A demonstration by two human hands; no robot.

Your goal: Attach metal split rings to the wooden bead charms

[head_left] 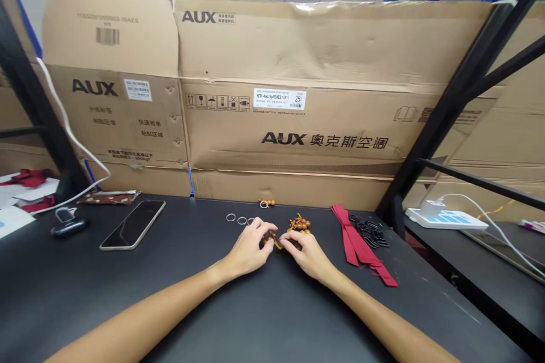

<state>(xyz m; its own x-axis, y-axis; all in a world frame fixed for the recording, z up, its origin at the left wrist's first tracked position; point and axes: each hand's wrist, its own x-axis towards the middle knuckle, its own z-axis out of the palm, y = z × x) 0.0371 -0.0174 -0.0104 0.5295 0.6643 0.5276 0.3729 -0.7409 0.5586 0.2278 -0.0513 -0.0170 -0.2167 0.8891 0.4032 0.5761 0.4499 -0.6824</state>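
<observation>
Low over the black table, my left hand has its thumb and fingers curled round a small brown beaded pendant. An orange-yellow cord runs from that pendant to my right hand, whose thumb and index finger pinch its end. Just behind my right hand lies a small heap of brown beaded pendants with yellow cords. Several metal rings, such as one split ring, lie behind my left hand. Farther back, near the cardboard, rests a beaded pendant with a ring.
Red fabric strips and a pile of black plastic buckles lie to the right. A phone and a dark earbud case are on the left. Cardboard boxes wall off the table's back; a black frame post slants at right.
</observation>
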